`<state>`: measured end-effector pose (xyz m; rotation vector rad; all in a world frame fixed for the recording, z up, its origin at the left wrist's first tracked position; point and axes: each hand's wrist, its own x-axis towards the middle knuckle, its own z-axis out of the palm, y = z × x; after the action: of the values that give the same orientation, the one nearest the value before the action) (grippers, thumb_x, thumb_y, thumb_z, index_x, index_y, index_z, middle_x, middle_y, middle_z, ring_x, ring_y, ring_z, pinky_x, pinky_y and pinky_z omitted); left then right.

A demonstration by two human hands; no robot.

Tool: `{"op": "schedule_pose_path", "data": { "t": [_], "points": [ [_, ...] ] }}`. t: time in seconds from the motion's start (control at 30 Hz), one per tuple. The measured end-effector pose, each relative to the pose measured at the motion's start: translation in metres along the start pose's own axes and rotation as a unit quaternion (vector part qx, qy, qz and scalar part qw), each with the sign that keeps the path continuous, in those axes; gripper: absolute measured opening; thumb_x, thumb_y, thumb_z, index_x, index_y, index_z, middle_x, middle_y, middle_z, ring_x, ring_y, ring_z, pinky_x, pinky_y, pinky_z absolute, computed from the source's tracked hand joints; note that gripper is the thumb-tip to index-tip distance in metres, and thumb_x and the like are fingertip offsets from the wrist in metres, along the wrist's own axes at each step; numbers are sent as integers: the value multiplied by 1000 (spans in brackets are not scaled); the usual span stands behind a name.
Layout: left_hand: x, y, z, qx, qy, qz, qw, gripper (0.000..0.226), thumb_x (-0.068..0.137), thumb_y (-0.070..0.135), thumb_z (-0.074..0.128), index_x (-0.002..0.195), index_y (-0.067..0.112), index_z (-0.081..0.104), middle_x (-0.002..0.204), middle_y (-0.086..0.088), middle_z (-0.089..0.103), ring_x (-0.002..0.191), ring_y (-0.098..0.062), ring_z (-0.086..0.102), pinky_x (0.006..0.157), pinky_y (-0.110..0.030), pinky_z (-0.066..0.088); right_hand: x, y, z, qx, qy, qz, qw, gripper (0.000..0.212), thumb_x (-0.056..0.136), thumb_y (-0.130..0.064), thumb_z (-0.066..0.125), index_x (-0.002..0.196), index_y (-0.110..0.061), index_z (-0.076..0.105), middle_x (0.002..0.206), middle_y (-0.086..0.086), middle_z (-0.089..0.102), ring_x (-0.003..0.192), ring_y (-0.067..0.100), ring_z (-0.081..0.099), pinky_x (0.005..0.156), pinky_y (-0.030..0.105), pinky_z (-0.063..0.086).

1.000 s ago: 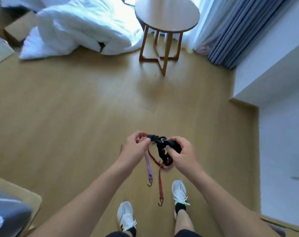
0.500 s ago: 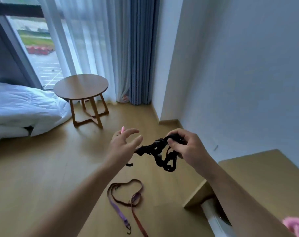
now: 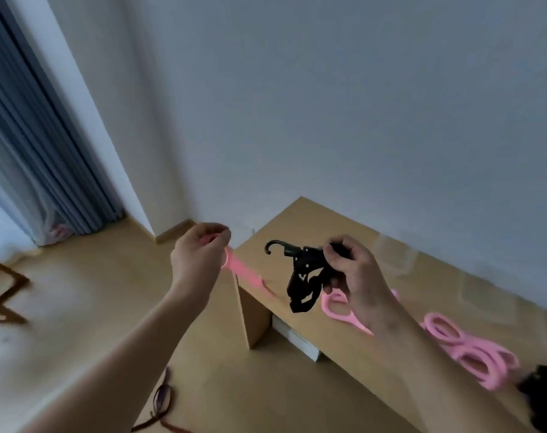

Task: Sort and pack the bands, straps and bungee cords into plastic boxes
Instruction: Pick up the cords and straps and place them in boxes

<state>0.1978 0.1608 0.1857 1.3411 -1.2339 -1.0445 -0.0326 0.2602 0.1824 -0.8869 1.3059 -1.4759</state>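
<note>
Two hands busy: left hand (image 3: 200, 256) pinches a pink band (image 3: 244, 275) trailing down-right onto the counter (image 3: 300, 220), right hand (image 3: 350, 270) grips the bunched black cord (image 3: 306, 276), hook pointing left.

We see a matt, wood-look worktop (image 3: 300, 220), smooth pink rubbery bands (image 3: 472, 354), a black woven-cloth strap (image 3: 303, 285) with a glossy hook (image 3: 273, 245), and pleated cloth curtains (image 3: 31, 151).

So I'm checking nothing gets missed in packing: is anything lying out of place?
Yes: two cords, purple and reddish-brown, lie tangled on the floor below the left arm, away from the pink bands on the table.
</note>
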Motion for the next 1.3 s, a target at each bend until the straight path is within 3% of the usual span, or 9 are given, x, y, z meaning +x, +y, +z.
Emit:
{"op": "schedule_pose_path", "data": {
  "t": [0.13, 0.3, 0.43, 0.7, 0.83, 0.93, 1.03, 1.2, 1.3],
  "points": [
    [-21, 12, 74, 20, -104, 9, 994, 11, 86, 27, 76, 85, 37, 76, 85, 12, 74, 85, -12, 67, 76, -31, 52, -25, 3, -61, 12, 89, 13, 996, 11, 97, -5, 58, 87, -2, 59, 76, 14, 64, 64, 33, 48, 54, 39, 43],
    [-62, 10, 152, 107, -300, 22, 947, 7, 86, 22, 76, 84, 28, 74, 71, 6, 69, 48, 0, 55, 43, -15, 38, -64, 13, -113, -10, 190, -6, 982, 27, 98, -2, 57, 76, -15, 64, 69, 8, 64, 51, 25, 57, 51, 34, 48],
    [-96, 2, 194, 155, -429, 9, 890, 10, 82, 21, 77, 73, 24, 76, 54, 16, 63, 52, -6, 51, 50, -22, 37, -106, 30, -147, -24, 293, 16, 956, 16, 98, -7, 61, 83, -12, 63, 70, 6, 66, 54, 25, 60, 56, 43, 54],
    [-167, -11, 249, 157, -566, 12, 809, 6, 85, 17, 77, 79, 18, 76, 48, 16, 60, 36, 2, 45, 39, -16, 35, -191, 57, -207, -85, 472, 39, 877, 17, 98, -3, 59, 86, -14, 64, 83, 9, 67, 56, 16, 61, 64, 35, 61],
    [-191, -9, 269, 160, -588, 9, 793, 15, 82, 23, 78, 69, 30, 76, 47, 15, 58, 47, -9, 47, 42, -20, 34, -217, 44, -246, -146, 523, 51, 838, 20, 98, -13, 61, 82, -23, 62, 87, 5, 66, 57, 9, 65, 63, 31, 60],
    [-204, -8, 282, 159, -598, 4, 786, 12, 79, 25, 79, 70, 32, 76, 47, 13, 56, 49, -15, 42, 50, -26, 33, -221, 32, -274, -238, 521, 45, 818, 17, 99, -20, 60, 84, -30, 59, 93, 0, 65, 66, 6, 70, 60, 23, 55],
    [-214, -6, 294, 158, -600, 0, 784, 15, 81, 22, 79, 70, 32, 76, 47, 13, 57, 45, -12, 42, 48, -26, 33, -210, 40, -300, -408, 467, 61, 782, 6, 97, -20, 59, 99, -26, 61, 106, -3, 62, 93, 15, 63, 78, 28, 49],
    [-221, -9, 305, 175, -581, -7, 794, 13, 80, 25, 82, 70, 32, 77, 58, 4, 62, 53, -17, 44, 55, -30, 37, -192, 89, -323, -525, 278, 232, 770, 43, 100, -21, 55, 142, -18, 50, 145, 6, 42, 123, 27, 51, 101, 35, 43],
    [-222, -11, 312, 180, -581, -12, 794, 16, 82, 23, 80, 70, 32, 76, 52, 9, 59, 48, -12, 42, 47, -25, 36, -198, 113, -325, -514, 232, 241, 790, 59, 100, -25, 52, 156, -19, 33, 160, 0, 30, 144, 24, 36, 113, 36, 34]
  ]
}}
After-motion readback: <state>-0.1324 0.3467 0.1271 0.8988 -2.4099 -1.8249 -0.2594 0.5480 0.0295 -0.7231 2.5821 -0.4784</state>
